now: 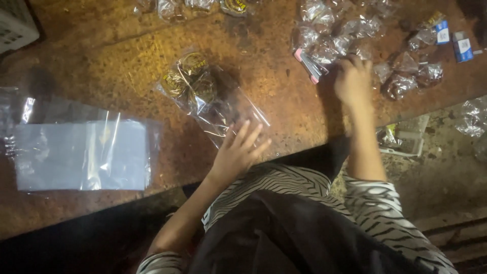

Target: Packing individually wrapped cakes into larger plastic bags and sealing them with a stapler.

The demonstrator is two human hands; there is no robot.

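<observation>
- Head view: clear plastic bag (213,96) with round gold-and-black discs, lying on rusty brown table (127,61).
- Left hand (238,149): fingers spread flat on the bag's open near end, pinning it.
- Right hand (352,78): right of the bag, curled into a pile of small wrapped packets (355,40); grasp unclear.
- Stack of empty bags (81,155): left of the bag.
- Handling, judged: film limp, slippery; contents light. Best gripped by the empty end.

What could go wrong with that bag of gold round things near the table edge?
The left hand only rests its fingers on the open end of the clear bag, so the gold round pieces might slide out. The bag's end lies near the table edge, so it could slip off. The right hand, reaching among small packets, may knock some away.
</observation>
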